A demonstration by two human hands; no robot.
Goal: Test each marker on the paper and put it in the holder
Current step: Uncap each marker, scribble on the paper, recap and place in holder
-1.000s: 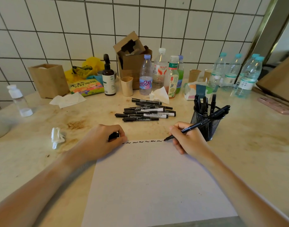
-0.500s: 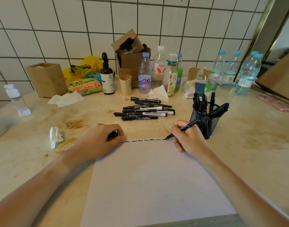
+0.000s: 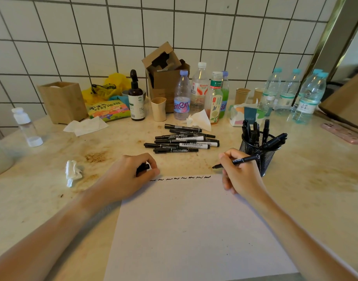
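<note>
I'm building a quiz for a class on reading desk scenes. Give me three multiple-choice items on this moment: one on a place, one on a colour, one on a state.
1. Where does the mesh holder stand?
A. Left of the paper
B. Just beyond the right hand
C. On the paper

2. What colour are the squiggles along the top edge of the paper?
A. Red
B. Black
C. Green

3. What is the state of the marker in the right hand?
A. Capped, lying flat
B. Standing in the holder
C. Uncapped, tip clear of the paper

Answers:
1 B: the holder stands on the counter right behind the right hand.
2 B: the marks are black ink.
3 C: the bare tip points past the paper's top edge, and the left hand grips a black cap.
</note>
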